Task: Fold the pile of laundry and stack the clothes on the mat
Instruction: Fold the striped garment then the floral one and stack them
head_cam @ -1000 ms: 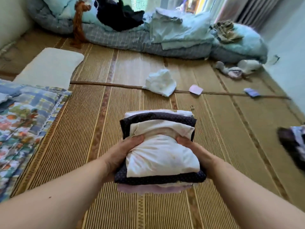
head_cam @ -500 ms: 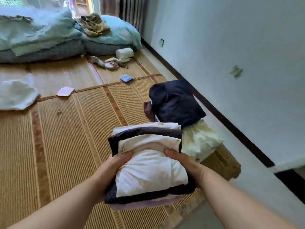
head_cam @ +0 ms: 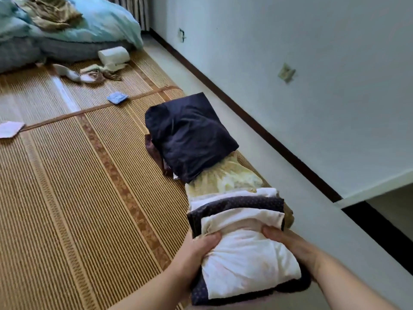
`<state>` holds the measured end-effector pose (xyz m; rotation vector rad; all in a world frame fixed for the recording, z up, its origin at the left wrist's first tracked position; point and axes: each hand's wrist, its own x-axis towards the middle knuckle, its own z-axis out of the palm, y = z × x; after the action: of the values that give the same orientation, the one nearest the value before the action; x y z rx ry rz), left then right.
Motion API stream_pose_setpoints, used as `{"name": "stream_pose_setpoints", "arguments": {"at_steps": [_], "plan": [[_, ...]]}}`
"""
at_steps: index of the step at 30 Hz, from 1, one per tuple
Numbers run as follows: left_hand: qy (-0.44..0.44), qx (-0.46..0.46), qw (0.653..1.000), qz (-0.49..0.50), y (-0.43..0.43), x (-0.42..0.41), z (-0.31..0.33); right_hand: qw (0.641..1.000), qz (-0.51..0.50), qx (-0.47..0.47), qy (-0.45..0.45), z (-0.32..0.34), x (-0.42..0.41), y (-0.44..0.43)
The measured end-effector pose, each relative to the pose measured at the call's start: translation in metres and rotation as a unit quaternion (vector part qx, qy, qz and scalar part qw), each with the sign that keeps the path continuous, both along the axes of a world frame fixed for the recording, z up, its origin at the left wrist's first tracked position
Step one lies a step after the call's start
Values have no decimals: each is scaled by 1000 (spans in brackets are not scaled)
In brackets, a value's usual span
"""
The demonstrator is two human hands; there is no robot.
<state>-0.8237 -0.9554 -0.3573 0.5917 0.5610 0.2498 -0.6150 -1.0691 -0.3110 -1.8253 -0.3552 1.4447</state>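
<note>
I hold a small stack of folded clothes (head_cam: 245,260), white on top, dark dotted fabric and pale layers beneath, at the lower right. My left hand (head_cam: 199,249) grips its left side with the thumb on top. My right hand (head_cam: 288,245) grips its right side the same way. The stack hangs over the right edge of the woven straw mat (head_cam: 78,209). Just beyond it on the mat lie a folded pale yellow garment (head_cam: 223,177) and a folded navy garment (head_cam: 190,135) on top of other pieces.
A white wall with a dark baseboard (head_cam: 257,121) runs along the right past a strip of bare floor. Teal bedding (head_cam: 85,25) lies at the far left. A white roll (head_cam: 114,55), scattered small cloths (head_cam: 93,73), a blue pad (head_cam: 117,97) and a pink paper (head_cam: 10,129) dot the mat.
My view has swung right and closer to the wall. The stack in both hands has travelled right, up to the folded yellow and navy garments.
</note>
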Motion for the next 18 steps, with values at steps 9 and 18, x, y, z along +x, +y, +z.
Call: {"name": "stream_pose_setpoints", "arguments": {"at_steps": [9,18], "plan": [[186,-57,967,166,-46,92,-81,996,71,-6,56,-92,110,6],[268,-76,927,252,-51,140,-140,979,153,-25,133,-178,166,51]]}}
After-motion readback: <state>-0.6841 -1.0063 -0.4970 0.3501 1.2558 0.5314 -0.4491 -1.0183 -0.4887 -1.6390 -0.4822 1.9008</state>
